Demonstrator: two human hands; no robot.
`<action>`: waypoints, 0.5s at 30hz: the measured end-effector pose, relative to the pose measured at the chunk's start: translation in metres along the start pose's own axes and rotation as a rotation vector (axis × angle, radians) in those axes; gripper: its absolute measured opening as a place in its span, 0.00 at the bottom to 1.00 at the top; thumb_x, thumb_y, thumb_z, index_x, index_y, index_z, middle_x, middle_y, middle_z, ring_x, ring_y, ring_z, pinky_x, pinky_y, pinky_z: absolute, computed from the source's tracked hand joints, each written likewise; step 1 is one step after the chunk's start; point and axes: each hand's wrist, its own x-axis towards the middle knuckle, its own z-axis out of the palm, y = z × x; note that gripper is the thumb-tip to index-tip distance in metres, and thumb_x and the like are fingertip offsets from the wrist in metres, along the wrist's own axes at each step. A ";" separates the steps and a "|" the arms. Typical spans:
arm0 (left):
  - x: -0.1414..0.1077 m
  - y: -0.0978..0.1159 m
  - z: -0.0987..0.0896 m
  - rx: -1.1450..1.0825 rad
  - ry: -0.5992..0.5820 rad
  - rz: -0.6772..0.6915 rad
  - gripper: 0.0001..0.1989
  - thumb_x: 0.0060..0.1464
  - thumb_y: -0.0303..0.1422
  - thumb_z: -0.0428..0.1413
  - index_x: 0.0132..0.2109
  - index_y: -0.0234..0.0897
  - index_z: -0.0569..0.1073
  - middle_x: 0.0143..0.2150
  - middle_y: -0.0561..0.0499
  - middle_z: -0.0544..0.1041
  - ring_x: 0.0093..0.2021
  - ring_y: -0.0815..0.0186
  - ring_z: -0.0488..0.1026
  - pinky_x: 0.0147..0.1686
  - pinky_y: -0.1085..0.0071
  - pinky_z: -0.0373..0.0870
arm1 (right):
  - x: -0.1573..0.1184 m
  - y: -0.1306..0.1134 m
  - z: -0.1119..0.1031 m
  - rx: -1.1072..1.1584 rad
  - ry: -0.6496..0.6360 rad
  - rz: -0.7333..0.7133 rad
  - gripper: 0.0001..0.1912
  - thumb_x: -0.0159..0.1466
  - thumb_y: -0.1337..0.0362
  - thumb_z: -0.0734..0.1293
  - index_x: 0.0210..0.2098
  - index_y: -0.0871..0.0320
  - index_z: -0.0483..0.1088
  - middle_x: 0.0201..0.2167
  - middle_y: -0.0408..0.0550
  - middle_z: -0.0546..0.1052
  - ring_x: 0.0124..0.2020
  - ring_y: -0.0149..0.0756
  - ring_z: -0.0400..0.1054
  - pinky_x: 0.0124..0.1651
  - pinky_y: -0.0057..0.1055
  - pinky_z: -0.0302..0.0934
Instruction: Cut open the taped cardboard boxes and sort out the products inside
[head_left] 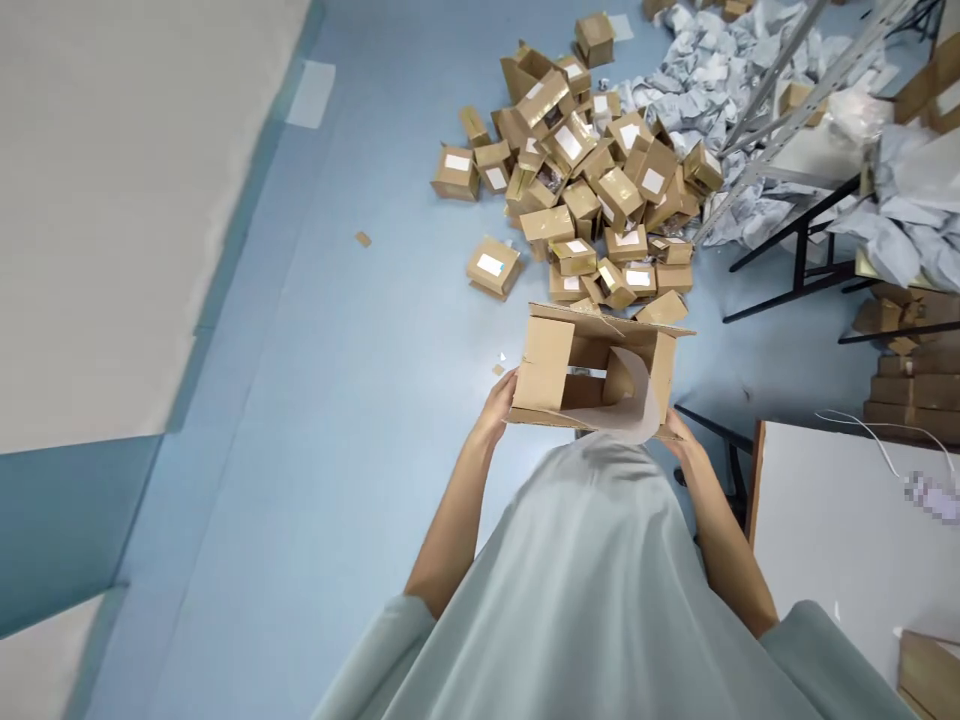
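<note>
- Beyond the far left corner of the desk (825, 520), above the floor (360, 450), I have the open cardboard box (544, 365) held just past the pale shirt (585, 590).
- My left hand (496, 408) is curled on the box's left side, my right hand (678, 432) on its near right corner; both have hold of it, but hidden fingers mean I cannot tell how far they bend.
- The open side faces my camera, and a curved white sheet (637, 395) inside bulges at the near edge.
- I judge even, light pressure best: squeezing could buckle the walls, and a slack side could let the box swivel.
- A bright gap shows deep inside, so the base may be loose; low support seems wise.
- Tipping toward the shirt could spill the sheet.
- Boxes (546, 100) lie piled on the floor ahead; the desk's left edge needs clearance.
</note>
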 end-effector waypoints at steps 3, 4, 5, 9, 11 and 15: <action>0.032 0.017 -0.030 0.005 0.088 -0.032 0.33 0.58 0.57 0.68 0.61 0.39 0.84 0.70 0.40 0.83 0.74 0.40 0.74 0.73 0.49 0.71 | 0.055 -0.024 0.038 0.110 -0.119 0.089 0.19 0.68 0.48 0.73 0.49 0.56 0.82 0.47 0.56 0.89 0.56 0.54 0.82 0.58 0.45 0.74; 0.044 0.025 -0.038 0.006 0.110 -0.038 0.33 0.58 0.56 0.68 0.61 0.39 0.84 0.71 0.40 0.82 0.75 0.39 0.73 0.74 0.48 0.70 | 0.073 -0.031 0.051 0.138 -0.147 0.110 0.19 0.67 0.48 0.74 0.49 0.55 0.82 0.47 0.54 0.89 0.57 0.53 0.81 0.59 0.45 0.74; 0.056 0.034 -0.045 0.010 0.126 -0.044 0.34 0.58 0.56 0.68 0.62 0.39 0.83 0.71 0.40 0.82 0.75 0.39 0.73 0.74 0.48 0.70 | 0.090 -0.039 0.063 0.155 -0.168 0.125 0.19 0.65 0.48 0.75 0.49 0.54 0.82 0.46 0.52 0.89 0.57 0.53 0.81 0.60 0.45 0.74; 0.109 0.074 -0.072 0.045 0.149 -0.090 0.35 0.59 0.55 0.67 0.65 0.38 0.82 0.74 0.38 0.79 0.76 0.38 0.72 0.75 0.47 0.68 | 0.149 -0.069 0.107 0.192 -0.215 0.133 0.24 0.58 0.49 0.82 0.49 0.52 0.83 0.45 0.50 0.90 0.58 0.56 0.80 0.64 0.48 0.74; 0.137 0.093 -0.085 0.077 0.151 -0.102 0.35 0.59 0.55 0.67 0.65 0.37 0.82 0.74 0.37 0.79 0.76 0.39 0.72 0.75 0.47 0.67 | 0.172 -0.079 0.125 0.223 -0.209 0.148 0.23 0.58 0.49 0.82 0.49 0.53 0.83 0.44 0.50 0.90 0.58 0.56 0.80 0.66 0.50 0.73; 0.194 0.120 -0.107 0.117 0.102 -0.035 0.32 0.60 0.54 0.65 0.62 0.36 0.83 0.68 0.38 0.83 0.71 0.43 0.75 0.74 0.50 0.69 | 0.208 -0.086 0.153 0.289 -0.146 0.210 0.19 0.60 0.52 0.81 0.49 0.48 0.83 0.40 0.46 0.88 0.54 0.52 0.81 0.67 0.52 0.72</action>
